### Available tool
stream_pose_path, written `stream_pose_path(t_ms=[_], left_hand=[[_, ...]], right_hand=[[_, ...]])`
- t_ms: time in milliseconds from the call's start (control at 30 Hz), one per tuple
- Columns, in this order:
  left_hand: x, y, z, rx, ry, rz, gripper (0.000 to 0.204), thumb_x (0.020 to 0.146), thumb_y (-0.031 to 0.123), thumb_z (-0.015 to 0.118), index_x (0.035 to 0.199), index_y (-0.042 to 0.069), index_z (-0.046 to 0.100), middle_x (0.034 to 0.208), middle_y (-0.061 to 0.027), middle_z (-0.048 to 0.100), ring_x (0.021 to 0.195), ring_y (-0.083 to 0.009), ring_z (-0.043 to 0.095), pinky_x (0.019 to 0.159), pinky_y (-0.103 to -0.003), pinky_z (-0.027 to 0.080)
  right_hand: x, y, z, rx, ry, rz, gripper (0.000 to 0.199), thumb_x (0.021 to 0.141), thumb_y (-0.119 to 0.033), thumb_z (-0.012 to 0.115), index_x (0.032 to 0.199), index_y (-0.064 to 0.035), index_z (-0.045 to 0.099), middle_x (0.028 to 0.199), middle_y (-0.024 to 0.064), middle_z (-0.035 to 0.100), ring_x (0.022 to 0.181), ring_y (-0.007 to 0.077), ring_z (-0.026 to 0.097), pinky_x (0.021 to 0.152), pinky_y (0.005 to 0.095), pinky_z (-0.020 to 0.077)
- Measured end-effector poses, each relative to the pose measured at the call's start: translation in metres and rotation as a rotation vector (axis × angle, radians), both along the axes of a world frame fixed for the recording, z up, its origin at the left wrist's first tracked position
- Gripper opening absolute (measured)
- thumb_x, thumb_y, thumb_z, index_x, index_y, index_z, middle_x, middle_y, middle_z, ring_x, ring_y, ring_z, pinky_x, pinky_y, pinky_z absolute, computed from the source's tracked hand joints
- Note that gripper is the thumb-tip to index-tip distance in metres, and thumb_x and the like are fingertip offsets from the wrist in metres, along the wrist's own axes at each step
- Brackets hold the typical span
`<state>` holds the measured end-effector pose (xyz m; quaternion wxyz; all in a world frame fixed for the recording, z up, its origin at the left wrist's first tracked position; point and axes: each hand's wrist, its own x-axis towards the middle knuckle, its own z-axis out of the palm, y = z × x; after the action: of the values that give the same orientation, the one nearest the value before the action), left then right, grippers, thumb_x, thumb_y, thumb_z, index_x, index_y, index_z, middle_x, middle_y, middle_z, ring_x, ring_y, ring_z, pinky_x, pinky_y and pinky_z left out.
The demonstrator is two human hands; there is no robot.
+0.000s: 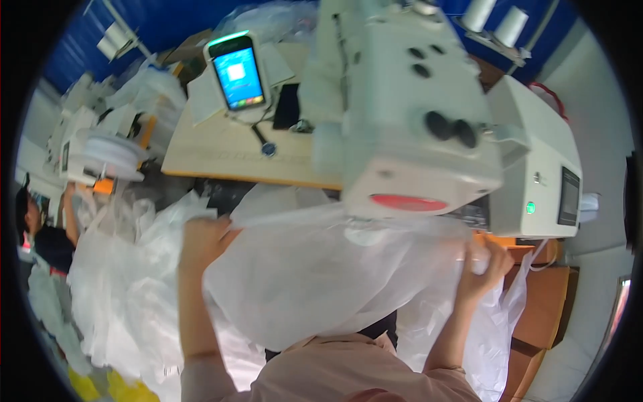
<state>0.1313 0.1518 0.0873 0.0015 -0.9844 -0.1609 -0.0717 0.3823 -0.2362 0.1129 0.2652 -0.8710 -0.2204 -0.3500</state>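
A thin, translucent white sheet (301,281) stretches across in front of me, its upper edge passing below the head of a large white sewing machine (422,134). At the left, my left hand (206,242) is closed on the sheet's edge and pulls it into a taut band. My right hand (487,264) grips the sheet at the right, just below the machine's side unit (532,174); its fingers are slightly blurred. The machine's head hides the spot where needle and sheet would meet.
A wooden tabletop (221,161) holds a lit phone-like device (238,74), a dark phone (287,107) and a wristwatch (266,144). White sheets pile up (127,281) at left, near another person (53,241) and machine. Cardboard boxes (542,308) stand right; thread cones (510,27) sit above.
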Motion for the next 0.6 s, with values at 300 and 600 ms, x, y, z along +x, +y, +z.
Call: stream_pose_path(t_ms=[300, 600], left_hand=[[-0.088, -0.071, 0.000, -0.383, 0.753, 0.529, 0.063, 0.075, 0.045, 0.065, 0.124, 0.008, 0.048, 0.118, -0.0144, 0.057, 0.118, -0.0306, 0.047, 0.106, -0.059, 0.012], [-0.004, -0.108, -0.008, -0.688, -0.103, 0.263, 0.020, 0.074, 0.011, 0.070, 0.090, 0.004, 0.061, 0.084, -0.0126, 0.060, 0.074, -0.0261, 0.059, 0.066, -0.038, 0.045]], right_hand=[[0.019, 0.068, -0.016, -0.079, 0.136, 0.438, 0.031, 0.071, -0.014, 0.071, 0.095, -0.0055, 0.054, 0.098, 0.0081, 0.055, 0.092, 0.0282, 0.050, 0.084, 0.0418, 0.0358], [0.017, 0.049, -0.024, -0.095, 0.185, 0.496, 0.022, 0.074, -0.004, 0.065, 0.093, -0.0009, 0.053, 0.092, 0.0129, 0.056, 0.083, 0.0309, 0.053, 0.080, 0.0419, 0.0402]])
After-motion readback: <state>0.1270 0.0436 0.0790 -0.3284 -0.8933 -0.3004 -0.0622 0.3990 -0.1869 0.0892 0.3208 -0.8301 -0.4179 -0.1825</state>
